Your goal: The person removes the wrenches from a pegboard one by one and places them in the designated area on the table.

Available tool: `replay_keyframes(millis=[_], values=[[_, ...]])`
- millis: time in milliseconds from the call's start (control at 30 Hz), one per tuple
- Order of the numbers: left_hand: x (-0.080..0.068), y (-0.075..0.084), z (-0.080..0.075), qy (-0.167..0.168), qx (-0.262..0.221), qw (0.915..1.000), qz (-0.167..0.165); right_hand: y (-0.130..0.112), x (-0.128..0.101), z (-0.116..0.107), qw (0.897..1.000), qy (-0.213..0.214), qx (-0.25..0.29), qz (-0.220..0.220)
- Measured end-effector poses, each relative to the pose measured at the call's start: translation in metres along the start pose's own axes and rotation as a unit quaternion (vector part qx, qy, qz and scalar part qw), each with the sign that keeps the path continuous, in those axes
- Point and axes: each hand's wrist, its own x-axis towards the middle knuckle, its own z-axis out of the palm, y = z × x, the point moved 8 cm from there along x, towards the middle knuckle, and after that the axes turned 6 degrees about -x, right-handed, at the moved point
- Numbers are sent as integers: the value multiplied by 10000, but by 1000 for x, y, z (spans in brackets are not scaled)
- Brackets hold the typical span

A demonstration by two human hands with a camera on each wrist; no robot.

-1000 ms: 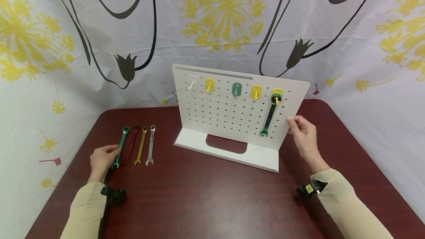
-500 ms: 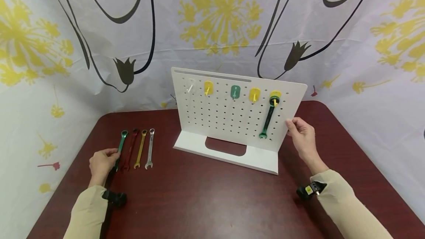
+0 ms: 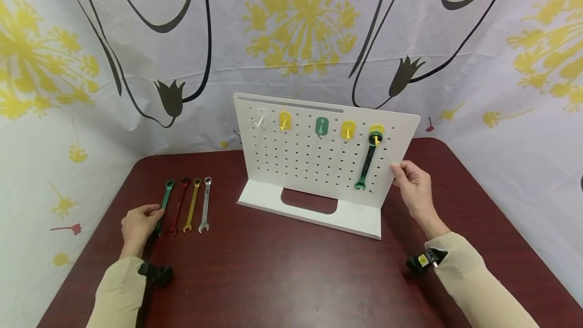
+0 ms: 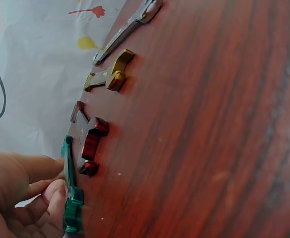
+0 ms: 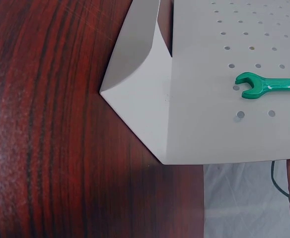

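My left hand [image 3: 140,224] pinches the green wrench [image 3: 167,194] at the left end of the row; in the left wrist view the thumb and fingers meet along the side of this wrench [image 4: 71,191]. To its right lie a red wrench [image 3: 179,206], a yellow wrench [image 3: 193,205] and a silver wrench [image 3: 206,205], roughly parallel. My right hand [image 3: 415,189] holds the right edge of the white pegboard [image 3: 300,161] between thumb and fingers. From the pegboard's rightmost yellow hook hangs another green wrench [image 3: 366,166], open end down, also seen in the right wrist view [image 5: 254,85].
Along the board's top run a clear hook [image 3: 261,117], a yellow hook [image 3: 284,121], a green hook [image 3: 321,126] and a second yellow hook [image 3: 348,130]. The board's base has a cutout and stands on the dark red table [image 3: 273,277]. Patterned fabric [image 3: 300,39] surrounds the back and sides.
The head view has shifted slightly. My left fingers have come closer around the lower part of the green wrench. My right hand stays at the board's edge.
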Motion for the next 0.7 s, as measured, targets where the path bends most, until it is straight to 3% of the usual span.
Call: replay_keyframes(millis=[233,400,700], values=[[-4,6,-1,301,-164,9993,150,15,3,0,10000,-1,-57,11],[-10,27,-1,693,-440,9952,539,31,7,1,9999,45,-102,48],[-24,67,18,653,-1240,9860,906,31,9,1,10000,37,-21,52]])
